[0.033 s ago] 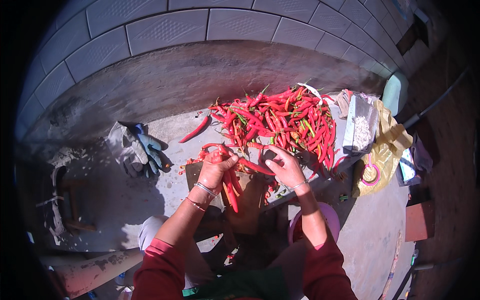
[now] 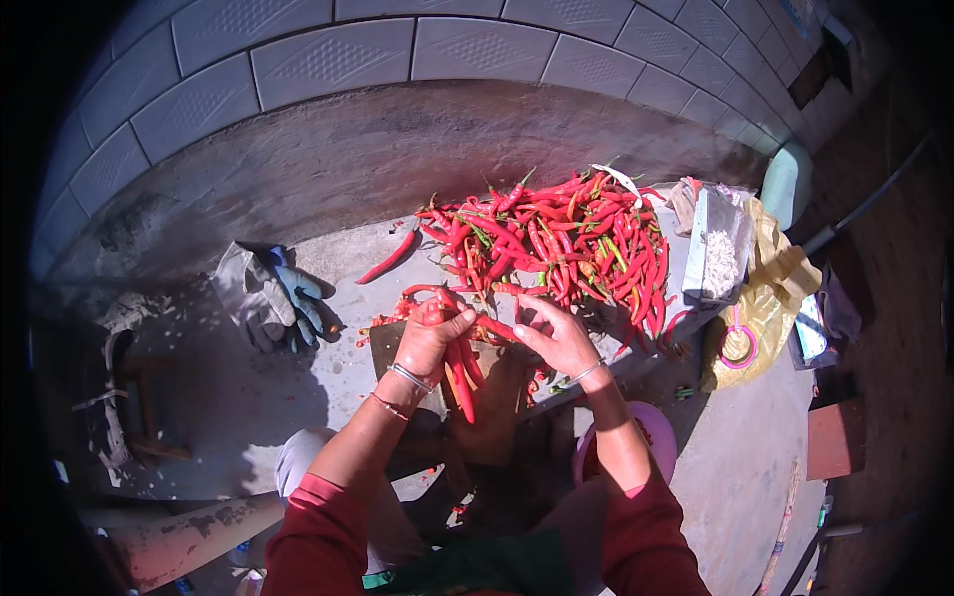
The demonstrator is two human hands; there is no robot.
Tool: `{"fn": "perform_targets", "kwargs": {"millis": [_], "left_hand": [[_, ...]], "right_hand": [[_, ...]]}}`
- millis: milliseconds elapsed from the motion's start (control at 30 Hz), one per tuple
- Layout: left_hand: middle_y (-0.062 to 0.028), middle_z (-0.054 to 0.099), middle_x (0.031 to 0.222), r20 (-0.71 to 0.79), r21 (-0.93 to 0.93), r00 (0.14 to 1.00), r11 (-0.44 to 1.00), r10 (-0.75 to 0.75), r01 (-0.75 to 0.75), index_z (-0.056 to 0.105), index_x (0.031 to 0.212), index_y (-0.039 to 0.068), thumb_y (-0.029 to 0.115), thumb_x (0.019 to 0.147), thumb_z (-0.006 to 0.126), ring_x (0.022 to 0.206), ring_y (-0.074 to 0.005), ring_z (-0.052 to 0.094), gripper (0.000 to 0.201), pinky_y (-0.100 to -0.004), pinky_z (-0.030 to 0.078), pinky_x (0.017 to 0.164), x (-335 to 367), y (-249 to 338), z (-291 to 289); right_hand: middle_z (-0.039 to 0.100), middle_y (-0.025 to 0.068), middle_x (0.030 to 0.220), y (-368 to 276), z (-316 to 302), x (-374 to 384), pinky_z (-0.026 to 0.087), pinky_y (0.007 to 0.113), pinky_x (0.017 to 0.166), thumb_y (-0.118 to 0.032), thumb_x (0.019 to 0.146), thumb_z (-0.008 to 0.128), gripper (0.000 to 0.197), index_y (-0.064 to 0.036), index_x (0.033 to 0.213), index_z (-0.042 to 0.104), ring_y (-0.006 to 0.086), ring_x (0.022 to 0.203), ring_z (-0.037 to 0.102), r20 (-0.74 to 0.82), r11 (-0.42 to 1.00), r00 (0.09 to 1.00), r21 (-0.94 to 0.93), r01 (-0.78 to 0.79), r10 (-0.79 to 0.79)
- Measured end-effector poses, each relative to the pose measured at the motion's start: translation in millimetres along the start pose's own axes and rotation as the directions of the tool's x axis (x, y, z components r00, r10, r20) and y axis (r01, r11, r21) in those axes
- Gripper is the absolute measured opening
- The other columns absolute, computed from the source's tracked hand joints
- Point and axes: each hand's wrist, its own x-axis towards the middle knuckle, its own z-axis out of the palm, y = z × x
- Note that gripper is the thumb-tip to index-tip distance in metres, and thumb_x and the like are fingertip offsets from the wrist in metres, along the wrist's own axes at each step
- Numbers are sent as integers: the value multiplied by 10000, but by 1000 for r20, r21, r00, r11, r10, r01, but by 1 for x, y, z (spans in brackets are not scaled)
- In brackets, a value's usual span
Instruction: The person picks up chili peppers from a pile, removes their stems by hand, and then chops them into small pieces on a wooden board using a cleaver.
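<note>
My left hand (image 2: 429, 336) is closed around several long red chili peppers (image 2: 460, 382); some hang down below the fist. Another red chili pepper (image 2: 495, 327) sticks out of it to the right. My right hand (image 2: 561, 340) has closed on that pepper's far end, its thumb lying along it and hiding the tip. Beneath the hands is a brown wooden board (image 2: 502, 397) with small red pieces around its far edge. Just beyond lies a large heap of red chili peppers (image 2: 556, 238), some with green stems.
Work gloves (image 2: 273, 296) lie on the left, near a single chili (image 2: 388, 258). Right of the heap are a grey box with white contents (image 2: 717, 260) and a yellow sack (image 2: 775, 263). A pink bucket (image 2: 664, 437) stands by my right forearm. A tiled wall (image 2: 482, 50) bounds the back.
My right hand has shifted slightly left, and its thumb and fingers have come over the end of the pepper. My left hand stays put with its bunch.
</note>
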Motion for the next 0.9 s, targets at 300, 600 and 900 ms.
{"fn": "perform_targets", "kwargs": {"millis": [300, 600, 900], "left_hand": [[-16, 622, 817, 46, -51, 998, 998, -39, 41, 585, 914, 57, 42, 752, 718, 725, -114, 588, 210, -264, 503, 671, -3, -1, 15], [-30, 621, 796, 182, 35, 978, 994, -105, 101, 586, 881, 35, 19, 791, 665, 732, -123, 599, 121, -253, 501, 682, -5, -6, 10], [-44, 609, 776, 240, 244, 943, 955, -229, 170, 567, 861, 16, -1, 778, 658, 694, -134, 604, 124, -257, 498, 633, -13, -8, 19]], "right_hand": [[558, 81, 615, 2, 40, -3, 417, 282, 543, -178, 835, 630, 207, 27, 843, 604, 74, 574, 468, -38, 965, 982, 178, 190, -187], [630, 66, 721, -9, 28, -6, 463, 248, 597, -164, 837, 640, 197, 26, 884, 625, 84, 642, 571, -114, 973, 979, 137, 187, -172], [625, 40, 795, 0, 20, -4, 458, 216, 626, -125, 847, 612, 146, 17, 872, 591, 55, 693, 549, -36, 941, 997, 329, 77, -69]]}}
